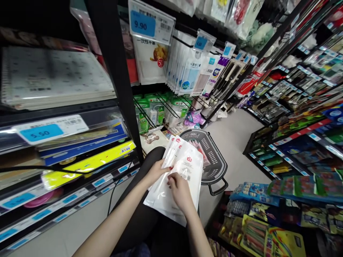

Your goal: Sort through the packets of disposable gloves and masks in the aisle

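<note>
Several flat white plastic packets (187, 196), each with a small red logo near the top, lie fanned over my lap. My left hand (158, 171) grips their left side, with its thumb on top. Over the middle of the front packet is my right hand (179, 187), its fingers curled in and touching the surface; whether they pinch the packet or only rest on it I cannot tell. Just beyond the packets, a dark grey shopping basket (214, 153) stands on the floor, with pinkish packets (199, 151) inside.
Hooks ahead carry hanging packets (184, 71), with green-and-white packs (152, 110) lower down. To my left, a shelf (66, 128) holds flat goods behind price labels. Snack bags (268, 228) crowd a display at the right. Grey floor (235, 135) runs between the shelves.
</note>
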The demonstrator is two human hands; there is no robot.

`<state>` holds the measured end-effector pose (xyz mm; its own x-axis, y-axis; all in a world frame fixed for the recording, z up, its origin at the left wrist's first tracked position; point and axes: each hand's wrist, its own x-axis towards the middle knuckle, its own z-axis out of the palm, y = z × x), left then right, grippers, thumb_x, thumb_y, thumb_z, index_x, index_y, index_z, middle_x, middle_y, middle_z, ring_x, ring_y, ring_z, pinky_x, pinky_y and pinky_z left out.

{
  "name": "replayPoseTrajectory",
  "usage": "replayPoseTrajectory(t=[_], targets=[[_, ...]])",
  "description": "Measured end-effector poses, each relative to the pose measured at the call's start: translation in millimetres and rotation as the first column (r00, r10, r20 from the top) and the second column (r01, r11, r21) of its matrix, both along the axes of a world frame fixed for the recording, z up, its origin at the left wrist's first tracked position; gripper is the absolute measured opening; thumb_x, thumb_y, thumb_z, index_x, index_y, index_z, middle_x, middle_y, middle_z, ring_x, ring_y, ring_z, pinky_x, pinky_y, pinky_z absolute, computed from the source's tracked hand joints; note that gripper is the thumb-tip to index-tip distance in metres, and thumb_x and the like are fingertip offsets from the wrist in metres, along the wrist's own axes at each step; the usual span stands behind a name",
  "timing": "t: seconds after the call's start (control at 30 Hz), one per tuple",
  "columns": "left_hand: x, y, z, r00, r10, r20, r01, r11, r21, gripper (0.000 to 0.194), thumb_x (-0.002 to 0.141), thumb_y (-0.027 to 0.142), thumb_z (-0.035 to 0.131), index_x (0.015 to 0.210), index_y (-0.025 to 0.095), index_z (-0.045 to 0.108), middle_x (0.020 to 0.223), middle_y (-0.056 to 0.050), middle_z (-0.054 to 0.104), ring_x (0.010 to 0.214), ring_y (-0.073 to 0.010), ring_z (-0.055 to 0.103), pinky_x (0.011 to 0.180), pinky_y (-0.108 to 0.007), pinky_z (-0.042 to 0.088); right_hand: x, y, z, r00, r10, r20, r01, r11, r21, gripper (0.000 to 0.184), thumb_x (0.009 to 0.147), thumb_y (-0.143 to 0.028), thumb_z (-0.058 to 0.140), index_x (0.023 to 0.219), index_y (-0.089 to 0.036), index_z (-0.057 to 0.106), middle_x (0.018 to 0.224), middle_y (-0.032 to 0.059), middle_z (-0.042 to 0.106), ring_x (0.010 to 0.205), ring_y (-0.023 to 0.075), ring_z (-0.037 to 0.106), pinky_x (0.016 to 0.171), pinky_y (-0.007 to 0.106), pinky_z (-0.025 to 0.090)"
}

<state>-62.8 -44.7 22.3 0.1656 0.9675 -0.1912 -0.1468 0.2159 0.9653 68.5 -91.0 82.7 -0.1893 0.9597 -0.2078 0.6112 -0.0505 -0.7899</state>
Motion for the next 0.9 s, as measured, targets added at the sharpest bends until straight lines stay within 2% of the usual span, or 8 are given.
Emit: replayPoseTrajectory(t=[0.07, 0.13, 0.17, 0.2, 0.33, 0.47, 0.67, 0.9], targets=[[-2.6, -1.2, -0.5, 1.0, 0.001, -0.01, -0.001, 1.0, -0.013, 0.047, 0.064, 0.032, 0.068, 0.105, 0.01, 0.059, 0.104, -0.01, 0.066, 0.098, -0.0298, 0.058, 0.084, -0.037, 0.045, 23.4, -1.9, -5.3, 0.987, -0.132, -0.089, 0.139, 0.987, 0.075, 0.019, 0.082, -0.028, 0.041, 0.087, -0.02, 0.057, 0.076, 0.0028, 0.062, 0.07, 0.0173, 0.057, 0.068, 0.028, 0.04], [-4.2, -1.8, -0.9, 1.0, -0.002, -0.014, 0.002, 1.0, -0.029, 0.049, 0.063, 0.032, 0.068, 0.105, 0.01, 0.059, 0.103, -0.01, 0.066, 0.096, -0.0305, 0.059, 0.082, -0.038, 0.046, 54.8, -4.0, -10.7, 0.912, -0.41, -0.013, 0.405, 0.896, 0.182, 0.025, 0.073, -0.035, 0.055, 0.093, -0.02, 0.056, 0.084, 0.0054, 0.062, 0.079, 0.0213, 0.056, 0.072, 0.031, 0.04], [-4.5, -1.9, -1.1, 1.0, -0.006, -0.014, 0.006, 0.999, -0.035, 0.05, 0.063, 0.033, 0.069, 0.106, 0.01, 0.058, 0.103, -0.01, 0.066, 0.095, -0.0308, 0.06, 0.081, -0.038, 0.046, 69.9, -5.2, -15.4, 0.856, -0.516, 0.039, 0.5, 0.844, 0.197, 0.035, 0.067, -0.038, 0.062, 0.096, -0.019, 0.055, 0.089, 0.0075, 0.061, 0.084, 0.024, 0.056, 0.073, 0.033, 0.04], [-4.3, -1.9, -1.3, 1.0, -0.011, -0.013, 0.011, 0.999, -0.04, 0.051, 0.063, 0.035, 0.069, 0.107, 0.01, 0.058, 0.103, -0.01, 0.066, 0.095, -0.0311, 0.06, 0.081, -0.039, 0.046, 83.0, -6.4, -21.8, 0.821, -0.566, 0.073, 0.551, 0.82, 0.156, 0.045, 0.061, -0.04, 0.067, 0.098, -0.018, 0.054, 0.092, 0.0092, 0.061, 0.086, 0.0259, 0.055, 0.073, 0.034, 0.041], [-1.1, -1.5, -1.1, 0.999, -0.034, -0.007, 0.034, 0.998, -0.05, 0.052, 0.063, 0.037, 0.07, 0.107, 0.011, 0.058, 0.105, -0.01, 0.065, 0.096, -0.0313, 0.059, 0.082, -0.039, 0.046, 109.2, -12.4, -58.3, 0.856, -0.516, -0.02, 0.507, 0.848, -0.156, 0.048, 0.055, -0.042, 0.072, 0.091, -0.017, 0.051, 0.086, 0.0082, 0.064, 0.077, 0.0242, 0.059, 0.066, 0.033, 0.045], [1.1, -2.2, -0.3, 0.999, -0.038, -0.007, 0.038, 0.998, -0.049, 0.052, 0.064, 0.037, 0.069, 0.109, 0.013, 0.057, 0.112, -0.01, 0.062, 0.101, -0.0306, 0.057, 0.086, -0.039, 0.044, 111.3, -15.1, -82.6, 0.8, -0.588, -0.123, 0.564, 0.806, -0.181, 0.049, 0.049, -0.041, 0.076, 0.085, -0.019, 0.05, 0.081, 0.005, 0.065, 0.073, 0.0216, 0.061, 0.061, 0.031, 0.046], [0.3, -3.5, -2.8, 0.999, -0.033, -0.021, 0.031, 0.997, -0.064, 0.049, 0.065, 0.035, 0.069, 0.107, 0.012, 0.057, 0.111, -0.011, 0.063, 0.1, -0.0302, 0.058, 0.087, -0.04, 0.043, 112.3, -13.3, -83.9, 0.797, -0.598, -0.084, 0.578, 0.796, -0.18, 0.052, 0.046, -0.04, 0.077, 0.085, -0.017, 0.052, 0.083, 0.006, 0.065, 0.073, 0.0216, 0.061, 0.063, 0.032, 0.047], [-3.0, -1.9, -1.1, 0.998, -0.044, -0.046, 0.042, 0.998, -0.049, 0.061, 0.059, 0.038, 0.073, 0.11, 0.01, 0.055, 0.11, -0.013, 0.063, 0.097, -0.0299, 0.059, 0.083, -0.039, 0.046, 109.0, -8.7, -87.7, 0.806, -0.587, -0.078, 0.567, 0.802, -0.188, 0.052, 0.044, -0.042, 0.078, 0.082, -0.02, 0.051, 0.086, 0.006, 0.066, 0.078, 0.0239, 0.062, 0.067, 0.035, 0.047]])
